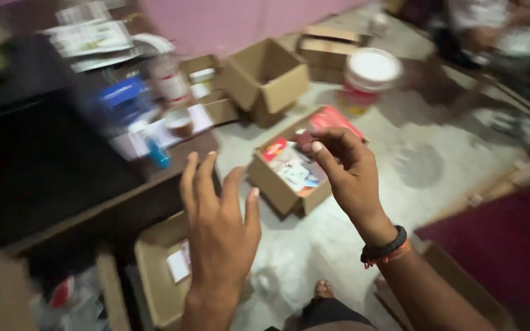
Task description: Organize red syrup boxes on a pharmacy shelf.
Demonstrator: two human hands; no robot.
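Head view: your left hand (219, 230) hangs spread and empty above an open cardboard box (154, 276) beside the dark table (50, 178). Your right hand (345, 165), fingers curled, holds nothing over a filled box (289, 175) on the grey floor (424, 159).

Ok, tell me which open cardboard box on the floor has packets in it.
The box under the right hand: it holds red and white packets. The one by the wall looks empty.
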